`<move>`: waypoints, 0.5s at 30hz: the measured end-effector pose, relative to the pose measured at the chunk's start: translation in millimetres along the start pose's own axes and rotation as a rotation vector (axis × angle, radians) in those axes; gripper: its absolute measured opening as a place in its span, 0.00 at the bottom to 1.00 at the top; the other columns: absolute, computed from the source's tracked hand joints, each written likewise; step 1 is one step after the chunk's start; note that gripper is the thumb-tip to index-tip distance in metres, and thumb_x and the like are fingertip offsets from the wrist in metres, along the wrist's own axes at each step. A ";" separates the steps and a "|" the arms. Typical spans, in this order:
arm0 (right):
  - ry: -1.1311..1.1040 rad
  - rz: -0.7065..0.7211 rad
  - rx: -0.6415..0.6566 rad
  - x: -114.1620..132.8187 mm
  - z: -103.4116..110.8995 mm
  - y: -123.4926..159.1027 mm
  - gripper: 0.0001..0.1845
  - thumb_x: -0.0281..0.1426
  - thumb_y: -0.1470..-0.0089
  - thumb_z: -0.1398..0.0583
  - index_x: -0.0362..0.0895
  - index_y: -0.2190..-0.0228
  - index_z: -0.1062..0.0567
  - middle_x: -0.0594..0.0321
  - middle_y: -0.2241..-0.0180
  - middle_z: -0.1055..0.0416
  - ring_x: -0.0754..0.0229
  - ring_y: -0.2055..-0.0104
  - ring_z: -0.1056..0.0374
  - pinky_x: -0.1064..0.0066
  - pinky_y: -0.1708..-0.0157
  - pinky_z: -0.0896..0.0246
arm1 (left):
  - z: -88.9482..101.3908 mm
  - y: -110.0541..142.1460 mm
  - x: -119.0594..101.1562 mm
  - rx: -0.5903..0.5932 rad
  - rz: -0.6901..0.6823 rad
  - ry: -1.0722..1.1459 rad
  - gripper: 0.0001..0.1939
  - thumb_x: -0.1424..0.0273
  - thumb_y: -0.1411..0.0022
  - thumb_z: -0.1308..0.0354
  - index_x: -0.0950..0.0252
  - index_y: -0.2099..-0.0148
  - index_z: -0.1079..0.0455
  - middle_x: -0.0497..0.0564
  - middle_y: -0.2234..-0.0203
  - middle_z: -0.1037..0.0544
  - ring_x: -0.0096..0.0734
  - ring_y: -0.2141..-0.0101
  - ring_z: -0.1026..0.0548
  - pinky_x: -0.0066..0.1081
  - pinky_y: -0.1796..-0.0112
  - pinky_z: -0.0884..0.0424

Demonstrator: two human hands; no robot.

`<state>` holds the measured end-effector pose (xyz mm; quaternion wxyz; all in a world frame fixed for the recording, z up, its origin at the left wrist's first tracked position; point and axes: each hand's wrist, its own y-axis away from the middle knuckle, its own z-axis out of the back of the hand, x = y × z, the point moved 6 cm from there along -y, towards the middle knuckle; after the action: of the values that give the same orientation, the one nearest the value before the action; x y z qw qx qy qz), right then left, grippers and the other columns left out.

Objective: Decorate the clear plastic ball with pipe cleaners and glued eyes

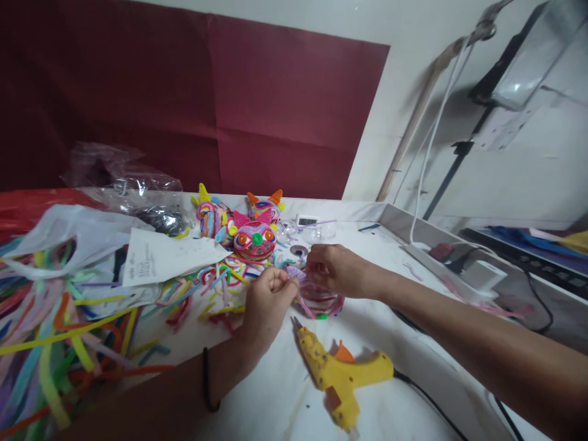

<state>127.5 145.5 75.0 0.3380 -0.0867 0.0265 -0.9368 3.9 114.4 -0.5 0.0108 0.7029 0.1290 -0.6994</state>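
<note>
My left hand (270,303) is closed in a pinch on a lilac pipe cleaner piece (296,275), just above the table. My right hand (339,269) is curled, its fingertips beside that piece. What the right fingers grip is hidden. Under and between the hands sits a round, see-through craft piece (322,304) edged with pink pipe cleaner and a green spot at the front; my right hand covers part of it. Close in front lies a yellow hot glue gun (342,380), its nozzle pointing toward the craft piece.
Finished pipe cleaner animal heads (255,237) stand behind the hands. Loose pipe cleaners (59,343), a white paper (172,257) and plastic bags (82,229) crowd the left. A power strip (473,278) with cables runs along the right, and a small digital display (307,220) stands behind.
</note>
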 end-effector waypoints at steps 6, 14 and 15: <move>0.019 0.000 -0.006 -0.4 -0.2 -0.7 0.09 0.21 0.53 0.41 0.40 0.70 0.22 0.59 0.69 0.25 0.63 0.71 0.33 0.76 0.72 0.44 | 4.1 -0.4 -23.9 -0.113 -0.411 -0.488 0.07 0.71 0.54 0.37 0.64 0.75 0.34 0.35 0.88 0.51 0.19 0.84 0.49 0.24 0.79 0.52; 0.019 0.012 -0.007 1.6 0.9 0.5 0.09 0.20 0.53 0.42 0.40 0.71 0.23 0.59 0.69 0.26 0.64 0.71 0.34 0.77 0.71 0.44 | -0.3 0.8 -26.1 -0.111 -0.627 -0.599 0.04 0.76 0.49 0.37 0.66 0.74 0.29 0.36 0.88 0.51 0.19 0.85 0.51 0.25 0.80 0.54; 0.019 0.011 -0.007 1.8 1.1 0.7 0.09 0.20 0.53 0.42 0.40 0.71 0.23 0.59 0.69 0.26 0.64 0.71 0.34 0.77 0.71 0.44 | -0.9 0.7 -26.4 -0.113 -0.638 -0.607 0.04 0.76 0.49 0.38 0.66 0.73 0.29 0.36 0.88 0.50 0.19 0.85 0.51 0.25 0.80 0.54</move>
<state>126.8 143.8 76.2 0.3428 -0.0789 0.0332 -0.9355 5.2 109.5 25.4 -0.1298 0.3891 0.3686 -0.8342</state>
